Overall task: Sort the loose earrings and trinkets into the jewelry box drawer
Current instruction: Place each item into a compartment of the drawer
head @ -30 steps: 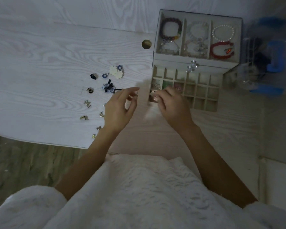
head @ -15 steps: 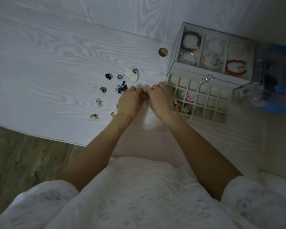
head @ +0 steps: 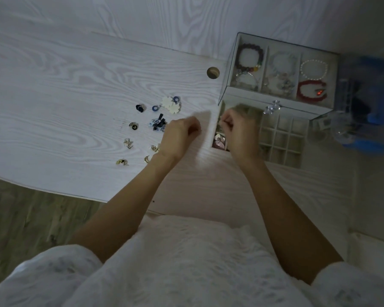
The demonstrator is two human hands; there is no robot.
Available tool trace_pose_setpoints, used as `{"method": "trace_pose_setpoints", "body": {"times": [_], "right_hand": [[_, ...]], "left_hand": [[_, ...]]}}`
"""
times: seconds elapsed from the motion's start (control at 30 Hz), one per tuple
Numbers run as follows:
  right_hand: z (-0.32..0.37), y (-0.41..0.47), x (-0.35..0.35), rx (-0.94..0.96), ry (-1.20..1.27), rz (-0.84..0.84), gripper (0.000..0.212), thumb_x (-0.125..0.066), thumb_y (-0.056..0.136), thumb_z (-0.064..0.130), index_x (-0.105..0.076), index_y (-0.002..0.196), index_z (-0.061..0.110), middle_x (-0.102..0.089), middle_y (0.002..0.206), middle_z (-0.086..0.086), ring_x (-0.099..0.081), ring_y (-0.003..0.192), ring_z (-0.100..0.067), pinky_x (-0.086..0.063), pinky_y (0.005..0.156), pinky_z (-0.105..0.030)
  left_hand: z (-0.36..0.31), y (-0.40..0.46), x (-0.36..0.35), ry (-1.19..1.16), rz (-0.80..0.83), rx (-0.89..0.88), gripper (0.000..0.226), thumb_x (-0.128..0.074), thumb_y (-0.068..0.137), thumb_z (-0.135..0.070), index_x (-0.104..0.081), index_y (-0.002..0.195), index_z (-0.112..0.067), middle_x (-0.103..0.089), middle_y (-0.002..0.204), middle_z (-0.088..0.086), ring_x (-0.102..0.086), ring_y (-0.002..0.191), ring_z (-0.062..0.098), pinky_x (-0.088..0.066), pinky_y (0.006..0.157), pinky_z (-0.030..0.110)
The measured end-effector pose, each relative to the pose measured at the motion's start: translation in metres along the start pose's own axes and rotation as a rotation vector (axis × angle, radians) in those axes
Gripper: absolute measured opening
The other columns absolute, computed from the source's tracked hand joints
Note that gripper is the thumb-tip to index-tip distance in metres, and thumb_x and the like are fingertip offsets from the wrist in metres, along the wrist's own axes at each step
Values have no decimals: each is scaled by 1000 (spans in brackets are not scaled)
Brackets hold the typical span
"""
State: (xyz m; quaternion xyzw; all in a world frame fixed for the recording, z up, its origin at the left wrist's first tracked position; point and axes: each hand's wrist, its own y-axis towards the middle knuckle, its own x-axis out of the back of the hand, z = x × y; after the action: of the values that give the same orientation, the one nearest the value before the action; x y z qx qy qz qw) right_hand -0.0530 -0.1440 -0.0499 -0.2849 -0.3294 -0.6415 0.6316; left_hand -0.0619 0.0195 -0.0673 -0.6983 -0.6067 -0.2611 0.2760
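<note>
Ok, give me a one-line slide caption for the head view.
Both hands, left hand and right hand, work at the open drawer while loose earrings wait on the table.

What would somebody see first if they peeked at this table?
Probably the two hands in the middle: the left hand curled over the white table, the right hand over the near-left corner of the open jewelry box drawer. Next, the little earrings and trinkets scattered just left of the hands. Behind the drawer, the box's top tray shows bracelets, with a bright red bracelet at its right end.
</note>
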Motion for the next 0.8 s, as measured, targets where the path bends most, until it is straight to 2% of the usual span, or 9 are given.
{"method": "trace_pose_setpoints", "body": {"times": [0.1, 0.2, 0.27, 0.37, 0.47, 0.57, 0.63, 0.7, 0.8], "right_hand": [[-12, 11, 7, -120, 44, -33, 4, -65, 82, 4, -64, 85, 6, -68, 80, -8, -61, 71, -14, -51, 65, -25], [-16, 19, 5, -163, 60, -44, 9, -64, 82, 2, -65, 91, 5, -70, 86, -9, -65, 77, -17, -51, 70, -24], [-17, 23, 1, -176, 69, -47, 13, -62, 82, 0, -66, 94, 4, -71, 90, -10, -66, 82, -18, -50, 73, -23], [-18, 26, -5, -177, 65, -60, 15, -61, 83, 1, -66, 97, 6, -71, 92, -10, -66, 84, -20, -54, 78, -32], [-20, 25, -7, -163, 45, -54, 14, -60, 84, 3, -67, 96, 6, -71, 89, -11, -67, 80, -23, -55, 76, -39], [-16, 20, -3, -53, 18, -30, 17, -56, 82, 0, -66, 95, 4, -68, 91, -14, -64, 82, -27, -53, 75, -41], [-6, 11, -1, 57, -39, -2, 20, -55, 82, 0, -65, 99, 3, -64, 97, -15, -60, 89, -29, -49, 80, -36], [10, -3, -6, 180, -107, 62, 26, -55, 84, 2, -62, 109, 5, -62, 104, -13, -56, 96, -28, -43, 83, -33], [32, -17, -25, 318, -144, 160, 30, -57, 86, 6, -59, 116, 7, -63, 105, -11, -55, 99, -27, -46, 83, -36]], "left_hand": [[-21, 20, -14, -119, -33, -9, 6, -70, 80, -14, -68, 85, -11, -72, 81, 2, -67, 73, 15, -55, 71, 33], [-34, 41, -27, -103, -10, -12, 9, -69, 80, -17, -68, 87, -12, -73, 83, 3, -68, 75, 21, -54, 71, 36], [-39, 48, -32, -65, -12, -33, 11, -65, 82, -14, -71, 91, -14, -73, 88, 5, -67, 77, 22, -53, 73, 33], [-38, 50, -36, -28, -31, -95, 20, -62, 82, -9, -71, 99, -13, -69, 102, 7, -65, 79, 20, -46, 70, 22], [-29, 43, -31, -17, -42, -75, 23, -63, 83, -10, -68, 105, -12, -66, 105, 7, -64, 74, 17, -48, 68, 25], [-21, 24, -14, 5, -89, -84, 18, -61, 88, -20, -68, 103, -13, -68, 97, 4, -63, 72, 14, -46, 64, 24], [-16, 6, 0, 60, -135, -65, 18, -57, 91, -26, -67, 104, -18, -70, 91, -3, -60, 75, 13, -44, 63, 25], [-1, -13, 14, 131, -201, 19, 19, -56, 91, -30, -66, 104, -22, -70, 88, -7, -58, 82, 14, -44, 63, 27], [30, -30, 32, 198, -290, 125, 18, -60, 88, -25, -66, 104, -19, -70, 89, -1, -57, 87, 23, -41, 64, 29]]}}
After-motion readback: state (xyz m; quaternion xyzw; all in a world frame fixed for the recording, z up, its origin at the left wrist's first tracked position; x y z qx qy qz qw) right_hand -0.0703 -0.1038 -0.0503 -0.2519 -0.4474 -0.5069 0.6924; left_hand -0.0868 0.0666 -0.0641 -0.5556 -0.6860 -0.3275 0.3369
